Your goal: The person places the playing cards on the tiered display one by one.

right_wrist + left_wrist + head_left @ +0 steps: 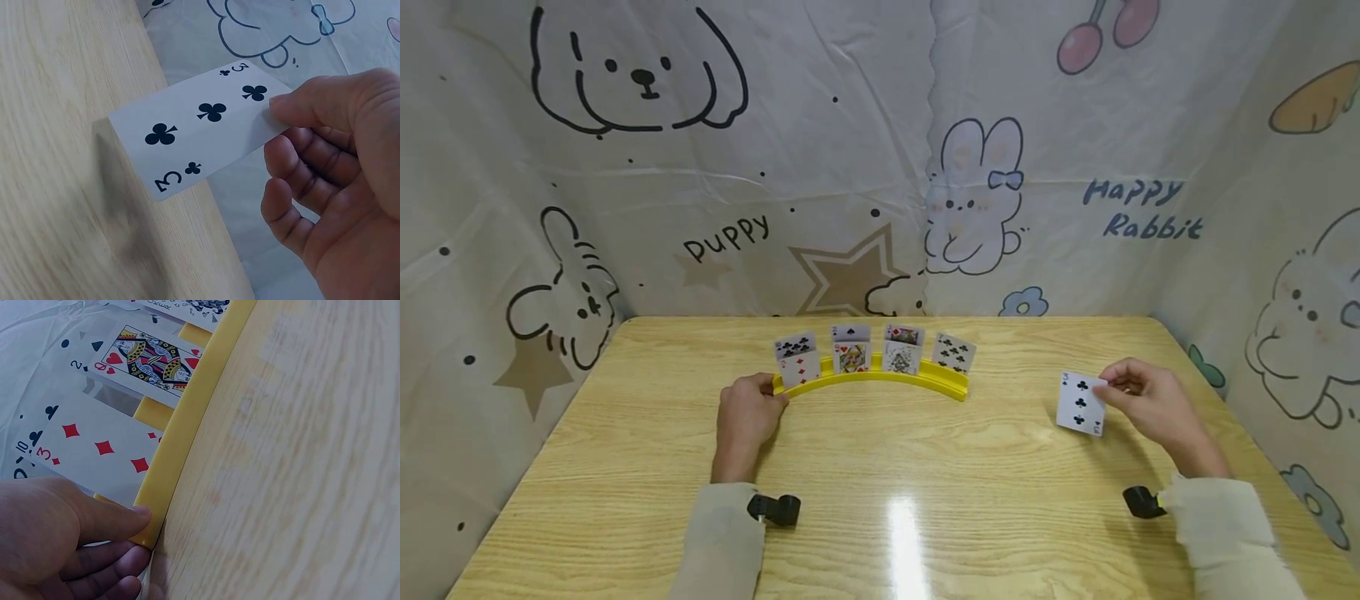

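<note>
My left hand (748, 417) grips the left end of a curved yellow card holder (917, 382), thumb on its front wall. In the holder's front row stand a three of diamonds (103, 447), a queen of hearts (150, 362) and a joker (901, 358). Behind them show a ten of clubs (795, 343), a two of spades (851, 332) and a face card (904, 334). A black-suited card with several club-like pips (953, 353) leans at the right end. Off to the right, my right hand (1150, 408) pinches a three of clubs (187, 131) by its edge, face visible, above the table.
The wooden table (880, 467) bears the holder near its back edge. A printed cloth (850, 183) with cartoon animals hangs behind and along both sides. Black wrist cameras (784, 510) sit on both light sleeves (722, 533).
</note>
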Tool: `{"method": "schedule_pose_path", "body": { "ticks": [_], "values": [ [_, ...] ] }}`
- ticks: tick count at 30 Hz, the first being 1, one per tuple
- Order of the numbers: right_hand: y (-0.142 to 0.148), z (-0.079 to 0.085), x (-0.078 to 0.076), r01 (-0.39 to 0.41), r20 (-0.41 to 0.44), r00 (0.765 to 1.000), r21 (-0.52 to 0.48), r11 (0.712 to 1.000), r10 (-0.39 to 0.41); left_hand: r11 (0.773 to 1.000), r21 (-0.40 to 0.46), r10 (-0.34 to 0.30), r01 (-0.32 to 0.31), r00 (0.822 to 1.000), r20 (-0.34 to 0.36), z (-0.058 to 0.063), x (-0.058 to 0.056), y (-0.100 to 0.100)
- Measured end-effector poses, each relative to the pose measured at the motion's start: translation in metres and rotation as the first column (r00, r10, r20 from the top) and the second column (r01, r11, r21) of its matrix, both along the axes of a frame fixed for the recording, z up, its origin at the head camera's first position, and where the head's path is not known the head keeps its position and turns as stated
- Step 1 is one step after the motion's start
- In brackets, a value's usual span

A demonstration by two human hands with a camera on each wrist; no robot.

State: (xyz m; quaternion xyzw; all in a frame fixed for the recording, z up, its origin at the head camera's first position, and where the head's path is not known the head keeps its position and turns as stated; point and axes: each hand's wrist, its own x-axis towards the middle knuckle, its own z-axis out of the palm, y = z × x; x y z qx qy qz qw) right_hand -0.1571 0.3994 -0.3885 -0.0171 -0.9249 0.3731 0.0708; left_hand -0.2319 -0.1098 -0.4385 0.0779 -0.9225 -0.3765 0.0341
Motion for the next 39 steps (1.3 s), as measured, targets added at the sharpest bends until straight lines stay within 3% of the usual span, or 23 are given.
{"method": "schedule_pose_path", "body": {
  "ticks": [16, 28, 39],
  "values": [
    [-0.022, 0.0, -0.004, -0.039, -0.094, 0.995, 0.015, 0.999, 0.041, 1.0, -0.003, 0.006, -0.006, 1.0, -0.007, -0.002, -0.001, 0.003],
    [-0.044, 0.002, -0.01, -0.11, -0.21, 0.972, 0.001, 0.994, 0.108, 1.0, -0.004, 0.004, -0.004, 1.0, -0.003, -0.002, -0.001, 0.002],
    [-0.063, 0.001, -0.019, -0.136, -0.231, 0.965, -0.031, 0.99, 0.125, 1.0, -0.014, 0.005, -0.005, 1.0, -0.015, -0.001, -0.001, 0.0]
  ]
}}
